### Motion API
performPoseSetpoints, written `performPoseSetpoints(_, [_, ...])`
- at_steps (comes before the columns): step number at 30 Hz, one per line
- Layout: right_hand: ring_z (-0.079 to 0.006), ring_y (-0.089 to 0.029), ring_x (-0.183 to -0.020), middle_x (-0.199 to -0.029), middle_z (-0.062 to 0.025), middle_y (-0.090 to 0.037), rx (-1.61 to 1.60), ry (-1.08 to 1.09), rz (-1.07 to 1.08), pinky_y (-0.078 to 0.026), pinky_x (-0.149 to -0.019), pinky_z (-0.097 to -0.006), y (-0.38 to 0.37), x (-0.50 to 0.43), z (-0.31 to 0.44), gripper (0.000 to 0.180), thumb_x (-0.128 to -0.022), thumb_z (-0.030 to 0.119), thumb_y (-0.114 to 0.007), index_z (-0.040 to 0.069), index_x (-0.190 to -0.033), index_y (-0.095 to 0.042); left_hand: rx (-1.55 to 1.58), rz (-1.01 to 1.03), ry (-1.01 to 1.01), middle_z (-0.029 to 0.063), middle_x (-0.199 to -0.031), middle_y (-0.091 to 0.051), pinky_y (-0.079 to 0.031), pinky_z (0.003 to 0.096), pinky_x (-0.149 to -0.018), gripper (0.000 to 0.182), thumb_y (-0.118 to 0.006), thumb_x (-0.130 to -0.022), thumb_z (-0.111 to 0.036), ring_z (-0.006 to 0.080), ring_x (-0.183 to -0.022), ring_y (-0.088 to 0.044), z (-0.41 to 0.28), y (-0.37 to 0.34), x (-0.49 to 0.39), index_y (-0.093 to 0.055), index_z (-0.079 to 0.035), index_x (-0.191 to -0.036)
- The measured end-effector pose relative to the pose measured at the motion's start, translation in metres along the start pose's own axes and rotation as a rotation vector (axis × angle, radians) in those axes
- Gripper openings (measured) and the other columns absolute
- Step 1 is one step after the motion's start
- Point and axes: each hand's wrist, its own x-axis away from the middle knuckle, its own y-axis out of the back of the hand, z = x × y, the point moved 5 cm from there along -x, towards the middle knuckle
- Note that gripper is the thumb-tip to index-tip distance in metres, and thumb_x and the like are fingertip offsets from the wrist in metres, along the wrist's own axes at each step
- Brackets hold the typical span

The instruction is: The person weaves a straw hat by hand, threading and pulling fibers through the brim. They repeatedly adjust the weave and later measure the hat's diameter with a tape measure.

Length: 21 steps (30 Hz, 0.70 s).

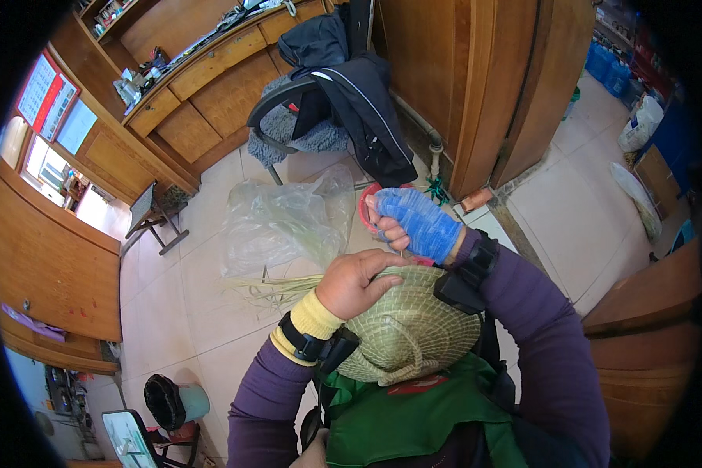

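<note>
A woven straw basket with a coiled, stitched wall and a plaited handle rests on my lap over a green apron. My left hand, bare with a yellow cuff, grips its far rim, thumb on the near side. Loose grass strands stick out leftward from under that hand. Just beyond the rim, my right hand wears a blue fingerless glove and is curled into a fist. A thin strand seems to run from the fist down to the rim; its end inside the fingers is hidden.
Ahead on the tiled floor lie a clear plastic bag and a red ring-shaped rim, partly hidden. A chair draped with jackets stands before a wooden desk. A folding stool and a lined bin are leftward.
</note>
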Motion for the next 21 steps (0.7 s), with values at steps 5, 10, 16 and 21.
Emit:
performPoseSetpoints(5, [-0.0033, -0.041, -0.053, -0.066, 0.0066, -0.047, 0.43, 0.167, -0.302, -0.032, -0.046, -0.0198, -0.007, 0.015, 0.005, 0.022, -0.096, 0.032, -0.062, 0.01, -0.093, -0.059, -0.01, 0.008, 0.124, 0.0121, -0.1, -0.069, -0.054, 0.0403, -0.075, 0.031, -0.073, -0.085, -0.021, 0.0329, -0.089, -0.068, -0.001, 0.002, 0.001, -0.063, -0.008, -0.111])
performPoseSetpoints(10, [-0.0052, -0.045, -0.058, -0.073, 0.0039, -0.054, 0.821, 0.065, -0.076, -0.034, -0.051, -0.0202, -0.019, 0.038, -0.001, 0.021, -0.093, 0.027, -0.065, 0.008, -0.102, -0.062, -0.374, 0.061, 0.158, 0.0128, -0.088, -0.068, -0.052, 0.0436, -0.067, 0.037, -0.076, -0.081, -0.032, 0.0339, -0.079, -0.067, -0.014, 0.014, 0.003, -0.061, -0.004, -0.101])
performPoseSetpoints(16, [-0.0121, -0.057, -0.082, -0.085, -0.0001, -0.057, 1.268, 0.269, 0.023, -0.045, -0.075, -0.0283, -0.029, 0.044, 0.008, 0.02, -0.087, 0.023, -0.065, 0.006, -0.098, -0.06, -0.4, 0.028, 0.046, 0.0117, -0.079, -0.065, -0.05, 0.0441, -0.065, 0.038, -0.077, -0.077, -0.035, 0.0332, -0.076, -0.065, -0.021, 0.026, -0.002, -0.061, -0.005, -0.093])
performPoseSetpoints(21, [-0.0181, -0.061, -0.085, -0.087, -0.0037, -0.06, 1.505, 0.293, 0.009, -0.047, -0.078, -0.0324, -0.034, 0.043, 0.006, 0.022, -0.085, 0.024, -0.067, 0.007, -0.097, -0.061, -0.394, -0.104, -0.061, 0.0119, -0.077, -0.063, -0.049, 0.0416, -0.063, 0.041, -0.081, -0.073, -0.035, 0.033, -0.07, -0.061, -0.023, 0.024, 0.003, -0.064, -0.006, -0.096])
